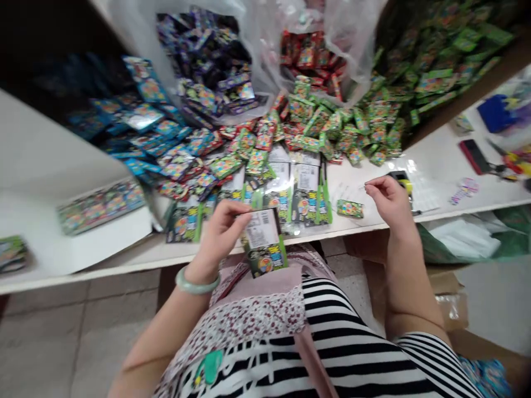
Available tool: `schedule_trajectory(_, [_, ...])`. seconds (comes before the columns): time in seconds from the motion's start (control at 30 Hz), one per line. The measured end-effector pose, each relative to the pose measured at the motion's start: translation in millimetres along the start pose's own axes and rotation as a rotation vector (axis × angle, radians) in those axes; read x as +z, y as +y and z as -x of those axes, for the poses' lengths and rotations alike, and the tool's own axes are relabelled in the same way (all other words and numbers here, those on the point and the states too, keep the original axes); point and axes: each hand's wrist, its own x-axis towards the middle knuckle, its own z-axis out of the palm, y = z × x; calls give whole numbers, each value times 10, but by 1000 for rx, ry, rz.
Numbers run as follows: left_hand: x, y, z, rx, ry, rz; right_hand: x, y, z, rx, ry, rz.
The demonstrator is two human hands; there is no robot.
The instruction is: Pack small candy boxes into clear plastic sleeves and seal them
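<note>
My left hand (226, 226) grips the upper left edge of a flat dark printed packet (265, 246) with green edges and a white label panel with a barcode. The packet hangs tilted in front of the white table's edge. My right hand (389, 198) is raised over the table, thumb and forefinger pinched together. Something tiny shows at its fingertips, too small to make out. Just left of that hand lies a small green wrapped packet (349, 208). Several more dark printed packets (306, 199) lie side by side behind my left hand.
Blue packets (145, 124) are heaped at the left. Clear bags hold purple packets (207, 72) and red packets (311, 55). Green packets (440, 77) fill a box at the back right. A tape dispenser (404, 185) and a dark red box cutter-like object (473, 156) lie on the right.
</note>
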Motion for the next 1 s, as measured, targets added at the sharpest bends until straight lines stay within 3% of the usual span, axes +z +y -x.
schedule_trajectory(0.13, [56,120,33,-7,-21,-17,578,-1086,17,-198,-592,-244])
schedule_trajectory(0.2, [43,168,60,-21,-36,-13,857,-1470,11,-310,-804,-253])
schedule_trajectory(0.27, [11,207,92,-23,-45,-8,1101,-1687,-31,-384,-935,-213])
schedule_trajectory(0.37, [-49,237,129,-20,-47,9,1351,-1799,-129,-418,-1063,-118])
schedule_trajectory(0.5, [-101,228,128,-47,-46,9,1449,-1864,-217,-440,-1166,-20])
schedule_trajectory(0.63, [-98,214,107,-27,-42,9,1438,-1954,-226,-471,-1182,99])
schedule_trajectory(0.83, [-42,162,73,-8,-31,47,1481,-1906,-231,-460,-1120,176])
schedule_trajectory(1.0, [35,233,70,-119,12,-10,1428,-1773,-163,-500,-1015,195])
